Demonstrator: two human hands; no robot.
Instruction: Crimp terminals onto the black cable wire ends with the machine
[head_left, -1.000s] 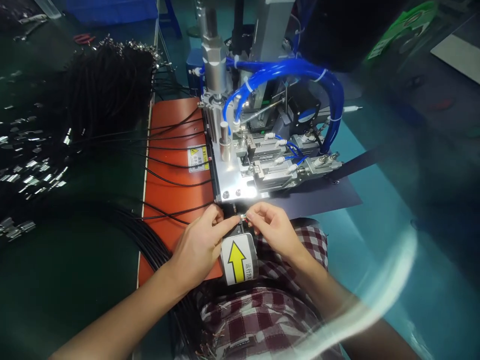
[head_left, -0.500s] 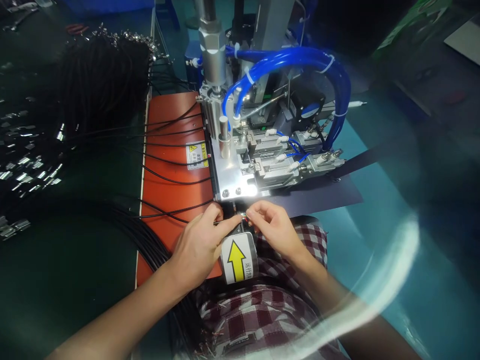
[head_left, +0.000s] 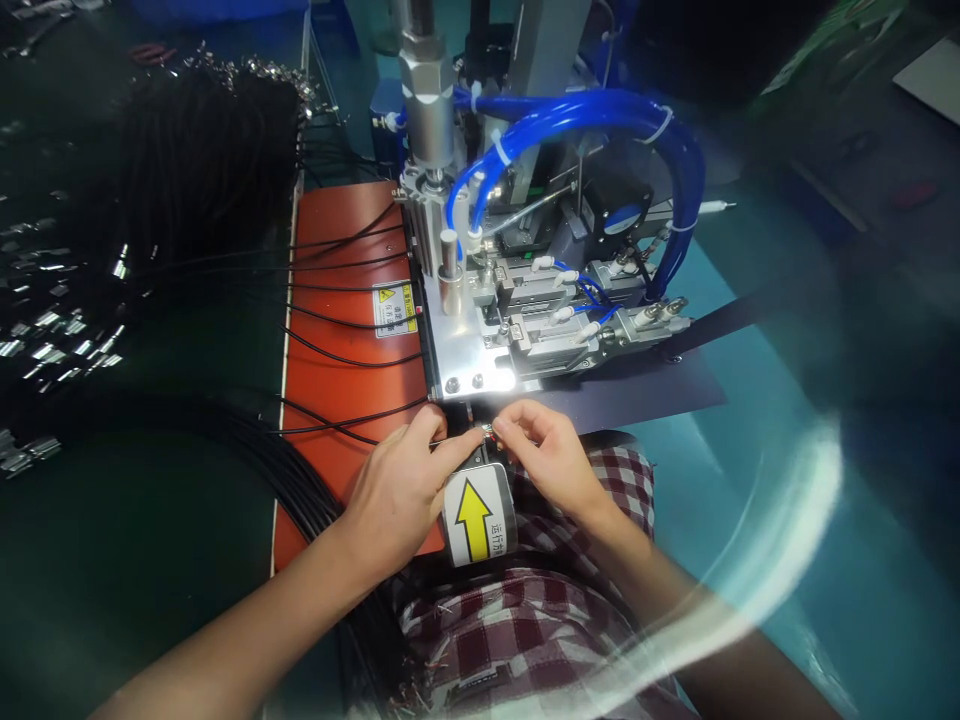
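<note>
Orange-red panel (head_left: 337, 340), one, crossed by separate black cables and bordering a dark tabletop (head_left: 150, 560). On the tabletop: a heaped cable bundle (head_left: 210, 180) and scattered shiny metal pieces (head_left: 67, 320). Teal floor (head_left: 750, 480) at right; metal machine (head_left: 461, 350) with blue tubes (head_left: 600, 108). Small cable end (head_left: 488, 432), above the arrow label (head_left: 480, 515): pinched by right hand (head_left: 551, 450), touched by left hand's (head_left: 401, 480) extended index finger (whether that hand grips anything, cannot tell).
</note>
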